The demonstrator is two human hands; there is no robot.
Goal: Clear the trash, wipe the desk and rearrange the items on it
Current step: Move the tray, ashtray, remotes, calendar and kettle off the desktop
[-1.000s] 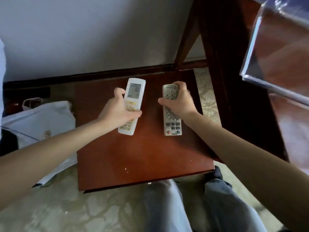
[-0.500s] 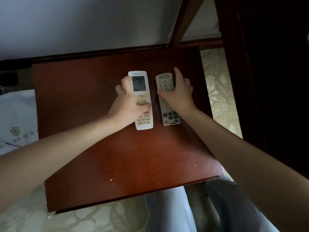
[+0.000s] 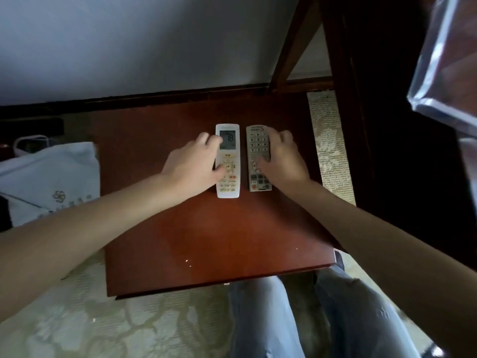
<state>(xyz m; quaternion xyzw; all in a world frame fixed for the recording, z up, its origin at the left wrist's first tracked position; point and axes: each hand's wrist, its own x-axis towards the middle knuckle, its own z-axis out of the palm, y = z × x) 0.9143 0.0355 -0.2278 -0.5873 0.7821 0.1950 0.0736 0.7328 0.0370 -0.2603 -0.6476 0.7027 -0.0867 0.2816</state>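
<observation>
Two remotes lie flat and side by side on the small reddish-brown wooden table [image 3: 206, 241], towards its far edge. The white remote [image 3: 228, 188] with a lit display is on the left. My left hand [image 3: 192, 167] holds it, fingers at its left edge and thumb on its round middle button. The grey remote [image 3: 255, 142] with many small keys is on the right. My right hand [image 3: 284, 161] covers its right side, thumb on the keys. A few pale crumbs [image 3: 186, 260] dot the near part of the table.
A white bag [image 3: 51, 177] with handles lies on the floor left of the table. Dark wooden furniture [image 3: 387, 151] stands close on the right, with a shiny plastic-wrapped edge [image 3: 444, 73] above it. My jeans-clad legs [image 3: 271, 319] are at the table's near edge, over patterned carpet [image 3: 129, 326].
Both remotes went from tilted up in my hands to lying flat and parallel on the table, close together. My fingers have loosened over them.
</observation>
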